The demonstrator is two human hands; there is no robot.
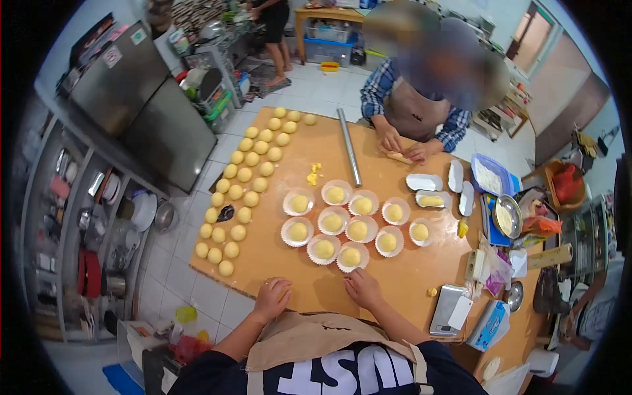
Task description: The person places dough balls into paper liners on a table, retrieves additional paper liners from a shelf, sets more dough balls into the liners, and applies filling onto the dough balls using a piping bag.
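My left hand rests at the table's near edge, its fingers curled together with nothing visible in them. My right hand is bent at the knuckles beside the nearest white paper baking cup. Its fingertips meet the cup's near rim; whether they pinch it is hidden. A pale yellow dough ball sits in that cup. Several more cups with dough balls stand in loose rows beyond, among them a dough ball just to the left. Rows of bare dough balls line the table's left side.
Across the table, a co-worker's hands handle a dough piece near several small metal molds. A metal rod lies at the far middle. To my right are a scale, a tissue pack and a metal bowl.
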